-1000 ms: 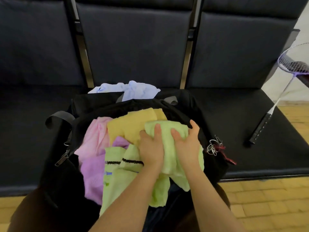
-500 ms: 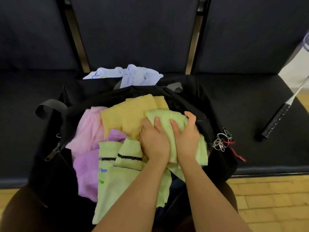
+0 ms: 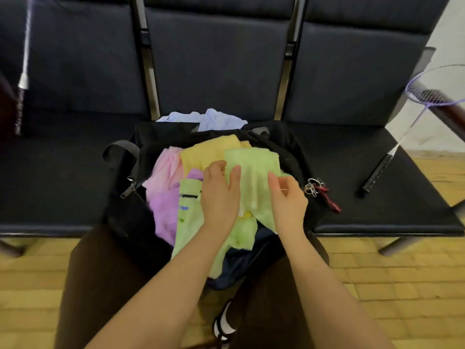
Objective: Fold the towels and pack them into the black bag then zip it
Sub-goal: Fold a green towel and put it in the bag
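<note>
Left racket (image 3: 24,71): leans upright at the far left of the seats (image 3: 63,177), handle down

Strap (image 3: 118,152) and zip pull (image 3: 127,191): at the bag's left end, zip undone

Bag (image 3: 292,152): black, on the middle seat against the person's knees, mouth wide open and facing up; long axis runs left to right along the seat row

Pink towel (image 3: 163,170) and purple towel (image 3: 166,210): bunched at the left of the opening, purple one spilling over the near rim

Striped towel (image 3: 188,210): green, hangs over the near rim toward the knees

Yellow towel (image 3: 203,154): folded, lies flat near the middle

Blue cloth (image 3: 214,120): loose behind the bag, outside it

Left hand (image 3: 220,195): fingers straight and slightly spread, palm pressing down on the pile

Green towel (image 3: 254,172): topmost, between the two hands; long axis runs from the bag's far side down over the near rim, lower end unfolded

Right hand (image 3: 288,200): fingers curled; they seem to pinch the green towel's right edge

Key rings (image 3: 313,188): clipped at the bag's right end

Right racket (image 3: 402,137): leans on the right seat

Risks, as judged: the overhanging ends may catch in the zip; the loose heap may stand too high to close; pressing down may undo the folds; the blue cloth may be left out
</note>
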Demonstrator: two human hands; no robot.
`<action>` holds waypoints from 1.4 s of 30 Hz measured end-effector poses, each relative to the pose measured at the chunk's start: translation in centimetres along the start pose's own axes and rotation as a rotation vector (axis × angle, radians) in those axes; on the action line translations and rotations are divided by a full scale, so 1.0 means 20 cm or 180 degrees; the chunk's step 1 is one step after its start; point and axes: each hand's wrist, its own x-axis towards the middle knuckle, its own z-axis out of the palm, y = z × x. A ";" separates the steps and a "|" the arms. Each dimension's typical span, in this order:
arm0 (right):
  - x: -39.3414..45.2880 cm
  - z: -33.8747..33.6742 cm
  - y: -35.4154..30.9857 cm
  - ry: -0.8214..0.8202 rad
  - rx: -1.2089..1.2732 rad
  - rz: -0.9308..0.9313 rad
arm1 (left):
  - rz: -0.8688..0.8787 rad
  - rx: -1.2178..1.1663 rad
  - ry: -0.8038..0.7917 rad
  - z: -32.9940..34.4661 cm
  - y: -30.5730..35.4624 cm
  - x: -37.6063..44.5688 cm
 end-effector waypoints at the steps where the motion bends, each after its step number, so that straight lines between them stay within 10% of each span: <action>1: -0.06 -0.01 0.01 -0.0253 -0.0152 -0.0054 | 0.0021 0.0038 -0.0059 -0.05 -0.02 -0.08; 18: -0.59 0.15 0.22 -0.2016 -0.1147 0.0256 | -0.0983 0.0964 -0.1017 -0.30 -0.56 -0.56; 24: -0.61 0.11 0.19 -0.1765 -0.1029 -0.0120 | -0.0963 0.0684 -0.1402 -0.37 -0.62 -0.59; 34: -0.57 -0.12 -0.04 -0.1121 -0.0408 -0.0166 | 0.0002 0.1153 -0.0565 -0.52 -0.20 -0.47; 42: -0.46 -0.02 -0.04 -0.1942 -0.1251 0.0635 | -0.1091 0.1741 -0.1603 -0.49 -0.16 -0.35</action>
